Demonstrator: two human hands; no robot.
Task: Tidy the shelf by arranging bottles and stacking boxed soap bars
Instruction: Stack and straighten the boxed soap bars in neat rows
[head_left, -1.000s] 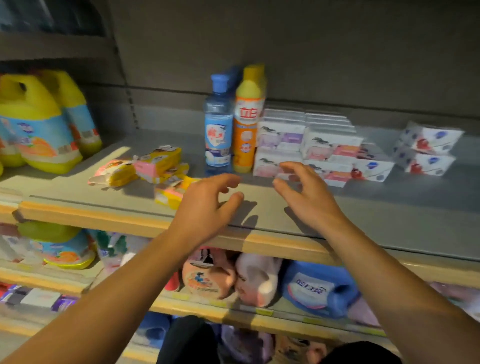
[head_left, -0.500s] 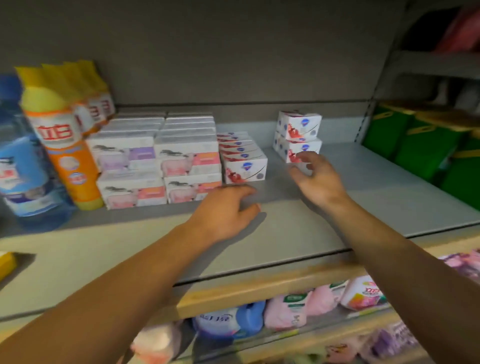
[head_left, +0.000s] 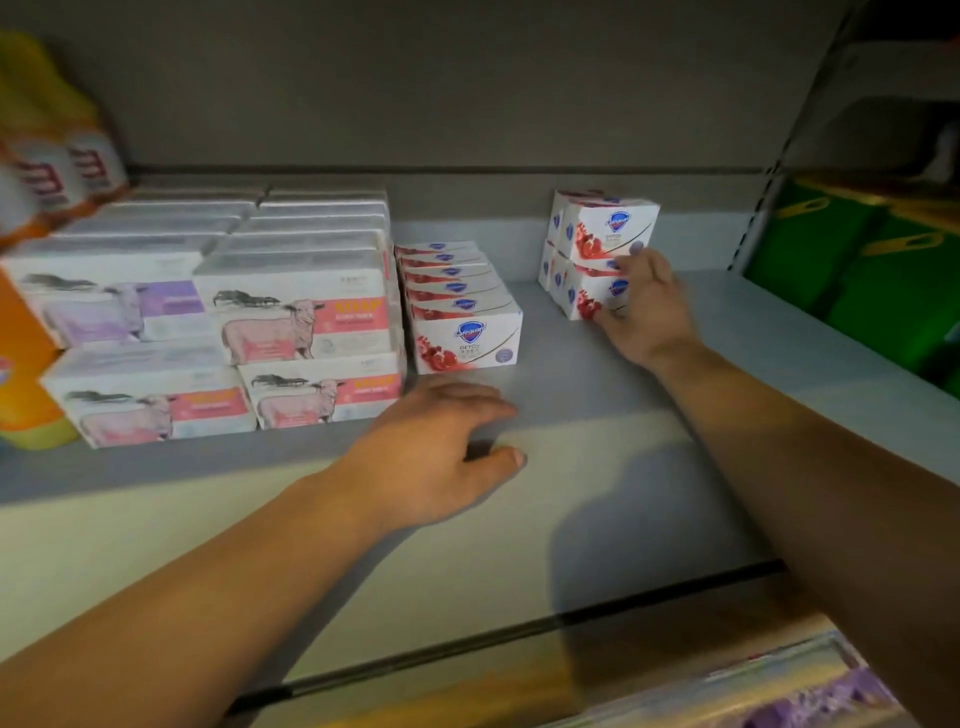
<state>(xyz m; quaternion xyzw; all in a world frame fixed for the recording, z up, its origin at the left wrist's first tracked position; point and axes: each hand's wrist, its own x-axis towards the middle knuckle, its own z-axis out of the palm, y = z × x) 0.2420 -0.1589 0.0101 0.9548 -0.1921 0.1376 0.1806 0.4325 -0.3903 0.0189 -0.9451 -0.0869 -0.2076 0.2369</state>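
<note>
Now your right hand (head_left: 641, 306) reaches far right, gripping the stacked white-and-red soap boxes (head_left: 602, 249); your left hand (head_left: 436, 457) rests loosely open on the grey shelf (head_left: 597, 493).

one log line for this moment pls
right hand: grips stacked soap boxes | left hand: open, over shelf | stage: gathering stray boxes

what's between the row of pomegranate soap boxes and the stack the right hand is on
Nothing: the head view shows only bare grey shelf between the row of pomegranate soap boxes and the separate stack that the right hand touches.
</note>
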